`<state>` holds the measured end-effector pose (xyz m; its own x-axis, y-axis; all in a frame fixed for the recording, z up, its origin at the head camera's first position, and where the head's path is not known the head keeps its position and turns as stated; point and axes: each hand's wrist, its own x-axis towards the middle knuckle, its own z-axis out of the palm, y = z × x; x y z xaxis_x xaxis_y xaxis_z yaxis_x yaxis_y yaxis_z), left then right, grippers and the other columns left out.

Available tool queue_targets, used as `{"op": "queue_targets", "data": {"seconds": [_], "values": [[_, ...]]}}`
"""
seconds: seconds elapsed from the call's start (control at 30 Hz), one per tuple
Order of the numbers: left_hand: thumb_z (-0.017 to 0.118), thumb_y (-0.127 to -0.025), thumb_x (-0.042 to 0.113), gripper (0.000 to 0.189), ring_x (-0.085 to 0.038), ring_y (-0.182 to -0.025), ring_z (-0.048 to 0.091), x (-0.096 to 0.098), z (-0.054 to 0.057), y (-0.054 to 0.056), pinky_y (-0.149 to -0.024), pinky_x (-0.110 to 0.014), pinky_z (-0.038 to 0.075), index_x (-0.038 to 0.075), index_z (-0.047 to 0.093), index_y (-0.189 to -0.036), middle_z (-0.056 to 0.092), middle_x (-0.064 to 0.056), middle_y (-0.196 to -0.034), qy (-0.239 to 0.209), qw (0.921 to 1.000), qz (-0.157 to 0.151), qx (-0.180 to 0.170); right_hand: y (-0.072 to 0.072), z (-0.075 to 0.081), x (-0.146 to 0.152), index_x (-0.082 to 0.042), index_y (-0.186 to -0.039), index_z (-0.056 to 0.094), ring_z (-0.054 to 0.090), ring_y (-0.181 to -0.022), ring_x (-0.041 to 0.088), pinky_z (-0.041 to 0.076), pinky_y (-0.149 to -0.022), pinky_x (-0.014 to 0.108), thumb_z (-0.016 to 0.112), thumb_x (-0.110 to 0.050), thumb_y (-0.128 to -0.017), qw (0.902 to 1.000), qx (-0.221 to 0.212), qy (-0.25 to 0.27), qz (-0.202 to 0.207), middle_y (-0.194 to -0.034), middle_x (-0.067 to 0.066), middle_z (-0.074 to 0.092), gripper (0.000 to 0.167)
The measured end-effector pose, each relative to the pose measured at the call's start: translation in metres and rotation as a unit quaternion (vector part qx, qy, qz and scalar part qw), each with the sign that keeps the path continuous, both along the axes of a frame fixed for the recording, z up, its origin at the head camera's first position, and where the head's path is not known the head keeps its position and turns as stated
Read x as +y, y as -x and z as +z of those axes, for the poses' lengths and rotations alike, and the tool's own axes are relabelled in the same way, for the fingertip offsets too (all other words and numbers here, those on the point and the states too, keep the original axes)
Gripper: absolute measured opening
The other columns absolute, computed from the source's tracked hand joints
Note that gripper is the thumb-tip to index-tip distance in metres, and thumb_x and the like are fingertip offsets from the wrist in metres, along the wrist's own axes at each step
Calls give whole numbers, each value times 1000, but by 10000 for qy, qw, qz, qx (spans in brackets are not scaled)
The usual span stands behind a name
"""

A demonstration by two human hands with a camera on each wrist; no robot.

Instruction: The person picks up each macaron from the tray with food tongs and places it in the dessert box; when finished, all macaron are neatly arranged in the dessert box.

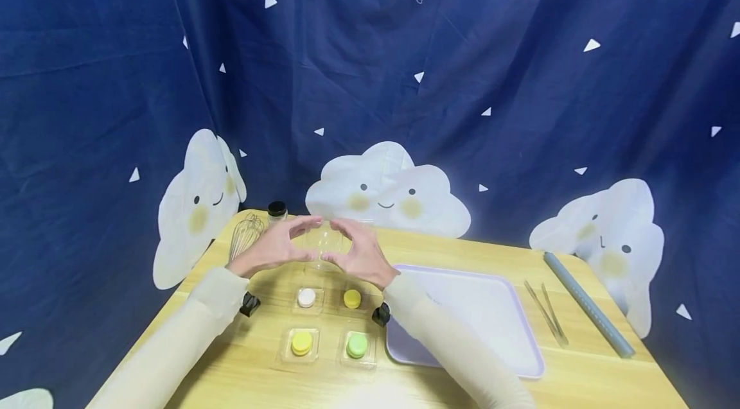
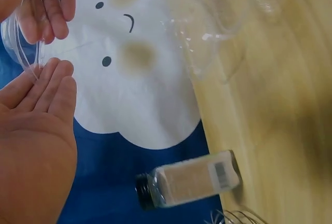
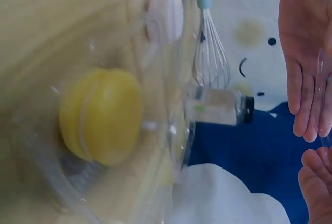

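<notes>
My left hand (image 1: 277,246) and right hand (image 1: 364,253) are raised over the back of the table, facing each other. Between them they hold a clear, rounded plastic piece (image 2: 23,42) by its edges, thumbs and fingers curled about it; its full shape is hard to make out. Below the hands stand several clear plastic trays, each bearing a macaron: a pale pink one (image 1: 306,297), a yellow one (image 1: 352,298), a second yellow one (image 1: 301,343) and a green one (image 1: 357,345).
Left of the hands lie a whisk (image 1: 247,234) and a black-capped bottle (image 2: 192,180). To the right is a white tray with a purple rim (image 1: 523,319). Beyond it are metal tongs (image 1: 549,316) and a grey-blue rod (image 1: 590,305). A blue curtain (image 1: 370,75) hangs behind the table.
</notes>
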<state>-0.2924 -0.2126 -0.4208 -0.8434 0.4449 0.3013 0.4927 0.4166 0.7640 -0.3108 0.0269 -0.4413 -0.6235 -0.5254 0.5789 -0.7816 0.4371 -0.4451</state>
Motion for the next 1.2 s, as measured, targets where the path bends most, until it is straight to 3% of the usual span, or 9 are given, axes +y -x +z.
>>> {"op": "queue_targets", "data": {"seconds": [0.2, 0.33, 0.57, 0.7, 0.97, 1.2], "values": [[88, -77, 24, 79, -38, -134, 57, -8, -10, -15, -116, -50, 45, 4, 53, -145, 61, -17, -143, 521, 9980, 330, 139, -11, -7, -5, -9, -143, 54, 63, -126, 23, 54, -108, 32, 82, -34, -85, 9972, -688, -308, 0, -138, 8, 65, 70], [87, -78, 25, 76, -41, -131, 59, -13, -19, -25, -113, -55, 47, 6, 55, -144, 62, -16, -142, 727, 9960, 508, 63, -17, -10, -6, -8, -144, 54, 63, -126, 23, 54, -108, 34, 80, -39, -86, 9935, -885, -710, 70, -140, 8, 64, 70], [88, -76, 29, 79, -40, -130, 60, -18, -44, -37, -112, -54, 48, 3, 54, -143, 64, -17, -139, 802, 9958, 379, -226, -26, -13, -5, -10, -145, 53, 61, -131, 24, 51, -113, 37, 78, -44, -85, 9795, -635, -1901, 223, -145, 8, 60, 73], [88, -76, 32, 82, -42, -131, 58, -18, -52, -42, -113, -57, 46, 2, 53, -144, 62, -19, -141, 863, 9949, 287, -430, -31, -15, -5, -8, -146, 51, 61, -132, 26, 50, -113, 37, 78, -45, -85, 9686, -703, -2359, 341, -144, 10, 61, 75], [88, -74, 37, 85, -45, -135, 53, -20, -58, -44, -114, -65, 40, 3, 53, -144, 59, -19, -145, 1206, 9909, 221, -548, -35, -15, -11, -8, -146, 52, 61, -131, 25, 51, -113, 36, 80, -41, -84, 9546, -860, -2817, 451, -144, 8, 62, 75], [89, -72, 30, 85, -44, -138, 50, -21, -62, -44, -116, -64, 39, 5, 53, -145, 57, -18, -147, 1413, 9869, 265, -731, -36, -18, -17, -9, -144, 55, 72, -106, 15, 56, -104, 29, 79, -42, -84, 9417, -618, -3272, 474, -139, 6, 66, 72]]}}
